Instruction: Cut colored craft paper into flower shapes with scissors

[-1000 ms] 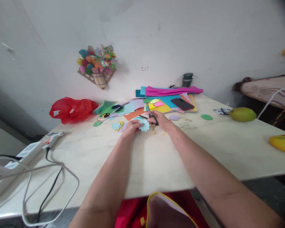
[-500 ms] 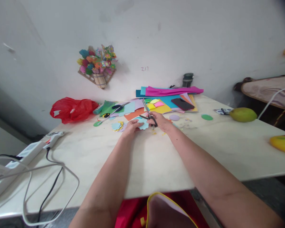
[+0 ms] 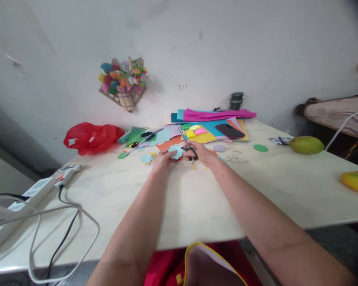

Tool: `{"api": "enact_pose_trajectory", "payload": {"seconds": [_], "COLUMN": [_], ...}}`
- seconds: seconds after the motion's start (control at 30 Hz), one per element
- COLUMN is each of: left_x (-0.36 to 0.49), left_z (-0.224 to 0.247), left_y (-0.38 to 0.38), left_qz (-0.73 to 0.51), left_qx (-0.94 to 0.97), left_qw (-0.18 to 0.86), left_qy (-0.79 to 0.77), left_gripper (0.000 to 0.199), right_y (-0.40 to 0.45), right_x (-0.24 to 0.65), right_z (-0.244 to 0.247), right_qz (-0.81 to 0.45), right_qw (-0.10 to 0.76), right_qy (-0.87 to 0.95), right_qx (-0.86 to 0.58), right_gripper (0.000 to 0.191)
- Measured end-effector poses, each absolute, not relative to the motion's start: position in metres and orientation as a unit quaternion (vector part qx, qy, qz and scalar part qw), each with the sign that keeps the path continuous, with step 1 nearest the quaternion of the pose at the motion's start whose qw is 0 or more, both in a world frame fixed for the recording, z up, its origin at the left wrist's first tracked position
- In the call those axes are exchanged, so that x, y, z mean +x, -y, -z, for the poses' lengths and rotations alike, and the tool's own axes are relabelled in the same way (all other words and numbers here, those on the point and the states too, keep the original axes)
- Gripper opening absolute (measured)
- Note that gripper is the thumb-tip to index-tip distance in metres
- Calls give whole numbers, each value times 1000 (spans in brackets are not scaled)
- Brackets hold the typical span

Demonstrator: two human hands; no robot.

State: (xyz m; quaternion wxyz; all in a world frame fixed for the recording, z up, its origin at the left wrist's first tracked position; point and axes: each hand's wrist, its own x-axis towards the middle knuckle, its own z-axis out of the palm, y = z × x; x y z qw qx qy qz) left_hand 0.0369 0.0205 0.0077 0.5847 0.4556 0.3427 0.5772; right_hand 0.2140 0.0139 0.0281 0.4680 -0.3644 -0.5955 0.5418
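Pinched in my left hand is a light blue paper piece with a scalloped edge, like a flower. My right hand grips black-handled scissors, their blades pointing up toward the back of the table. The scissors are just right of the blue piece; whether they touch it I cannot tell. Light blue and yellow scalloped cutouts lie left of my left hand. Small yellow scraps are on the table below my right hand.
Coloured sheets and a phone lie at the back. A red plastic bag, a second pair of scissors and a power strip are to the left. A green mango and a yellow one sit right.
The blue paper piece has turned in my left hand and now shows its scalloped outline more fully. The scissors' handles have shifted slightly in my right hand.
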Motion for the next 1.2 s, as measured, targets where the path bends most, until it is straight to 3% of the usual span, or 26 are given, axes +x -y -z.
{"api": "enact_pose_trajectory", "payload": {"seconds": [0.5, 0.83, 1.0, 1.2], "left_x": [39, 37, 39, 40], "left_z": [-12, -11, -10, -8], "left_y": [-18, -18, -17, -19], "left_qz": [-573, -546, -534, -527], "left_qx": [467, 508, 528, 538], "left_qw": [578, 554, 540, 539], "left_qy": [-345, -371, -379, -377], "left_gripper": [39, 39, 41, 42], "right_y": [-11, -20, -16, -14], "right_x": [226, 222, 212, 205], "right_z": [-32, -25, -26, -29], "right_qz": [-543, -522, -543, -539], "right_qw": [330, 479, 493, 505], "right_qy": [670, 593, 576, 552], "right_qx": [-384, -383, -361, -387], "right_gripper": [30, 37, 43, 37]}}
